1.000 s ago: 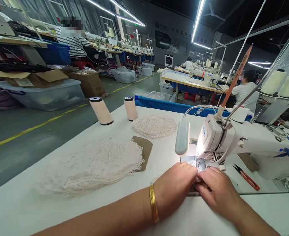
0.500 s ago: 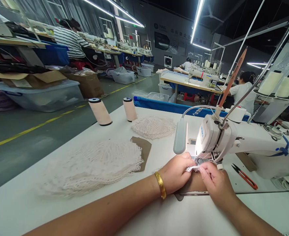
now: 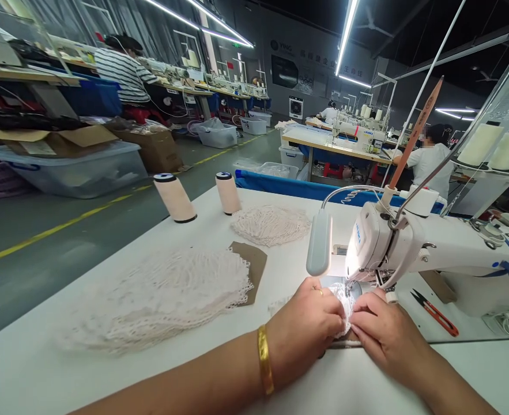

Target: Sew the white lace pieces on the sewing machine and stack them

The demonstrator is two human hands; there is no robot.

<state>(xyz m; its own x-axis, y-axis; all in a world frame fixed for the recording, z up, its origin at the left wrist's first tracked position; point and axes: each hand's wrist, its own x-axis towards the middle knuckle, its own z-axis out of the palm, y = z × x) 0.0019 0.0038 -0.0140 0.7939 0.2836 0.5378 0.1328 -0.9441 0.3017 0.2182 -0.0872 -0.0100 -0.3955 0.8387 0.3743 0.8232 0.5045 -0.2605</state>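
My left hand [image 3: 308,328] and my right hand [image 3: 386,334] meet in front of the needle of a white sewing machine [image 3: 431,253]. Both pinch a small piece of white lace [image 3: 342,300] that lies under the presser foot. The fingers of each hand are closed on the lace. A gold bangle [image 3: 264,360] sits on my left wrist. A grey lamp head [image 3: 319,242] hangs just above my left hand.
A large pile of white lace [image 3: 168,288] lies at the left on the white table [image 3: 42,369], on brown card [image 3: 256,265]. A smaller lace pile [image 3: 271,223] and two thread cones [image 3: 174,197] stand behind. Red-handled snips [image 3: 436,305] lie right. Other people sit at far tables.
My hands had lifted the lace up near the needle half a second ago; now they press it back down flat at the presser foot, closer together.
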